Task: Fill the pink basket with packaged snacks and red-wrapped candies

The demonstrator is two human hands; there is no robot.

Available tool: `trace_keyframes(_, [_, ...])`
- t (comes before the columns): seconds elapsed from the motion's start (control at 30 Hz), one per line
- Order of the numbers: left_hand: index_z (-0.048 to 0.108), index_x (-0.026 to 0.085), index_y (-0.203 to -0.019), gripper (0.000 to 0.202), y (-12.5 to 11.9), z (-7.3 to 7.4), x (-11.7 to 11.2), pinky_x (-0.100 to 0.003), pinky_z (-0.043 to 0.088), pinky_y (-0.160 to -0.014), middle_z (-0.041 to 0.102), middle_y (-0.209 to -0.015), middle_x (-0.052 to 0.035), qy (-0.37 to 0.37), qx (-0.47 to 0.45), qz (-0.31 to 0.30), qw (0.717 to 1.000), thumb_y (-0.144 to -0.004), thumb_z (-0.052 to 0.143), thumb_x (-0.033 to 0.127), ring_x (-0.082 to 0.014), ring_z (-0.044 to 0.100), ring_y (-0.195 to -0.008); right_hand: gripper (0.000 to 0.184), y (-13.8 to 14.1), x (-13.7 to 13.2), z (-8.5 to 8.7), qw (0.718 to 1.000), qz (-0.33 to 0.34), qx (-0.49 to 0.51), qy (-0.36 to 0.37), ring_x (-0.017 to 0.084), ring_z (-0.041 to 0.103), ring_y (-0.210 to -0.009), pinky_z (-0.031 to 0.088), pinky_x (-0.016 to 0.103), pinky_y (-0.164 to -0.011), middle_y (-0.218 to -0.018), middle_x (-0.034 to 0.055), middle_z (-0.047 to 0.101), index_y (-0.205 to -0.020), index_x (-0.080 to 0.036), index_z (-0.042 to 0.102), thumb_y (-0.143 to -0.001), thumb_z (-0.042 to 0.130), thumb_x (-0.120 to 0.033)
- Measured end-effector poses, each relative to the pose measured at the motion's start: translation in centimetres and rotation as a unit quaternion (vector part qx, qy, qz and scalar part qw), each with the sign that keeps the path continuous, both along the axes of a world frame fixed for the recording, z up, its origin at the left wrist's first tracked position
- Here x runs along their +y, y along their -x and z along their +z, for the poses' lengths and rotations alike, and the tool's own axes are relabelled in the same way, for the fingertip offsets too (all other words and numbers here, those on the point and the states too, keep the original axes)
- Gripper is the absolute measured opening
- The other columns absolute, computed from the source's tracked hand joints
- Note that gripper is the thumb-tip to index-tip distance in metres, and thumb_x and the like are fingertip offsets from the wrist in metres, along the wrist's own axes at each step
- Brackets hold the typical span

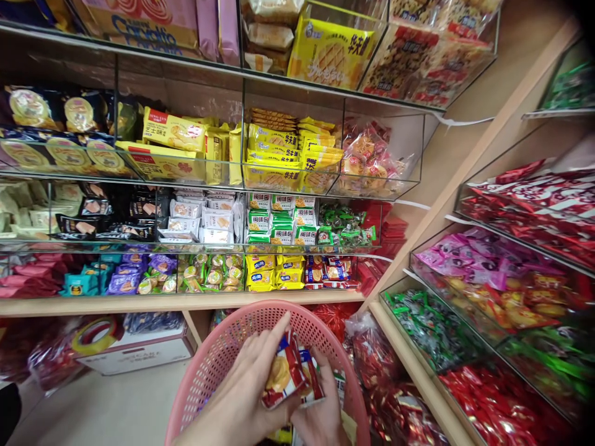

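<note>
Over a pink plastic basket (204,353), both my hands are close together. My left hand (246,378) lies along the left side of red, white and blue snack packets (282,371), its forefinger stretched forward over them. My right hand (323,412) is curled round the packets from the right and below. Between the two hands, at least two packets are gripped. Other wrapped snacks lie deeper in the basket, mostly hidden by my hands. On the bottom shelf ahead, similar red and blue packets (329,271) sit beside yellow packets (274,272).
Clear-walled shelf bins with wrapped snacks rise ahead, holding green-and-white packets (283,220) and yellow wafer packets (274,152). Angled bins with green-wrapped sweets (430,322) stand at the right. A white carton (139,347) with a tape roll (95,334) is on the floor at left.
</note>
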State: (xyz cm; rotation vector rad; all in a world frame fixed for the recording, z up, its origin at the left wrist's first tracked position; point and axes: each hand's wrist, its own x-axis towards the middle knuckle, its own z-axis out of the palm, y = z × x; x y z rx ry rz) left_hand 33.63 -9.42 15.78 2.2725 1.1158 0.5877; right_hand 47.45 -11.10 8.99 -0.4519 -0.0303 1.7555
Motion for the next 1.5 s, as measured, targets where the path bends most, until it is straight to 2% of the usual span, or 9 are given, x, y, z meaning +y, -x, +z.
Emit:
trace_keyframes(0.13, [0.003, 0.032, -0.143, 0.086, 1.1, 1.4, 0.7, -0.049, 0.033, -0.105, 0.029, -0.146, -0.0053, -0.03, -0.018, 0.028, 0.999, -0.077, 0.058, 0.033, -0.0283, 0.028, -0.133, 0.035, -0.1, 0.1, 0.3, 0.998, 0.038, 0.022, -0.042, 0.022, 0.058, -0.104, 0.045, 0.043, -0.088, -0.112, 0.0053, 0.065, -0.102, -0.024, 0.066, -0.076, 0.056, -0.046])
trace_keyframes(0.23, [0.002, 0.033, -0.142, 0.087, 1.0, 1.4, 0.6, -0.05, 0.032, -0.106, 0.029, -0.146, -0.006, -0.033, -0.003, 0.016, 0.999, -0.076, 0.059, 0.031, -0.0287, 0.028, -0.133, 0.036, 0.1, 0.0, 0.2, 0.998, 0.037, 0.022, -0.038, 0.022, 0.058, -0.104, 0.044, 0.043, -0.089, -0.109, 0.0056, 0.066, -0.1, -0.023, 0.067, -0.077, 0.056, -0.048])
trace_keyframes(0.33, [0.001, 0.035, -0.142, 0.093, 0.1, 0.7, -0.1, -0.054, 0.031, -0.104, 0.031, -0.145, -0.0068, -0.009, 0.029, -0.025, 0.999, -0.072, 0.062, 0.025, -0.0307, 0.03, -0.131, 0.034, 0.4, -0.1, -0.5, 0.999, 0.023, 0.016, -0.025, 0.023, 0.059, -0.102, 0.043, 0.043, -0.091, -0.099, 0.0055, 0.07, -0.093, -0.021, 0.069, -0.074, 0.061, -0.047])
trace_keyframes(0.47, [0.001, 0.037, -0.141, 0.098, -0.7, -0.6, -0.7, -0.058, 0.031, -0.102, 0.03, -0.146, -0.0076, -0.007, 0.062, -0.065, 0.996, -0.068, 0.064, 0.018, -0.0337, 0.029, -0.131, 0.035, 0.6, -0.4, -1.7, 1.0, 0.004, -0.005, -0.019, 0.023, 0.054, -0.111, 0.041, 0.045, -0.093, -0.105, 0.0038, 0.068, -0.097, -0.024, 0.068, -0.069, 0.066, -0.045])
trace_keyframes(0.8, [0.002, 0.037, -0.141, 0.101, 0.0, -2.6, -0.1, -0.057, 0.033, -0.101, 0.025, -0.148, -0.0103, 0.031, 0.138, -0.082, 0.987, -0.065, 0.066, 0.02, -0.0375, 0.025, -0.132, 0.035, 1.6, -0.9, -3.6, 0.999, -0.037, -0.019, -0.029, 0.023, 0.052, -0.114, 0.04, 0.044, -0.095, -0.11, 0.0008, 0.066, -0.099, -0.031, 0.067, -0.064, 0.072, -0.036])
trace_keyframes(1.1, [0.002, 0.038, -0.141, 0.104, 0.8, -3.1, 0.3, -0.054, 0.03, -0.105, 0.024, -0.148, -0.0061, 0.045, 0.109, -0.095, 0.989, -0.062, 0.065, 0.014, -0.0325, 0.025, -0.133, 0.016, 2.3, -0.9, -2.9, 1.0, -0.026, 0.001, -0.002, 0.021, 0.059, -0.102, 0.042, 0.043, -0.093, -0.099, -0.0014, 0.07, -0.084, -0.032, 0.071, -0.07, 0.067, -0.037])
trace_keyframes(1.2, [0.004, 0.037, -0.141, 0.101, 0.9, -3.3, 0.3, -0.053, 0.029, -0.106, 0.025, -0.148, -0.005, 0.047, 0.095, -0.093, 0.99, -0.063, 0.064, 0.014, -0.0323, 0.025, -0.133, 0.019, 2.4, -0.9, -2.7, 1.0, -0.004, 0.015, -0.015, 0.02, 0.06, -0.099, 0.042, 0.041, -0.091, -0.102, -0.0009, 0.069, -0.088, -0.03, 0.07, -0.072, 0.065, -0.039])
trace_keyframes(1.37, [0.0, 0.038, -0.141, 0.102, 1.5, -2.3, 0.8, -0.052, 0.032, -0.104, 0.026, -0.148, -0.0047, 0.048, 0.096, -0.088, 0.99, -0.064, 0.064, 0.015, -0.0311, 0.028, -0.132, 0.048, 2.5, -0.4, -2.2, 0.995, 0.092, 0.028, -0.023, 0.023, 0.059, -0.1, 0.046, 0.042, -0.084, -0.112, 0.0076, 0.064, -0.108, -0.02, 0.063, -0.079, 0.05, -0.056])
trace_keyframes(1.5, [0.0, 0.035, -0.141, 0.097, 2.9, -0.8, 2.6, -0.048, 0.033, -0.105, 0.028, -0.147, -0.0037, 0.014, 0.082, -0.049, 0.995, -0.068, 0.059, 0.015, -0.0278, 0.029, -0.132, 0.047, 1.5, -0.2, -2.0, 0.997, 0.079, 0.008, -0.016, 0.02, 0.06, -0.097, 0.044, 0.043, -0.086, -0.11, 0.0064, 0.065, -0.118, -0.025, 0.055, -0.083, 0.045, -0.055])
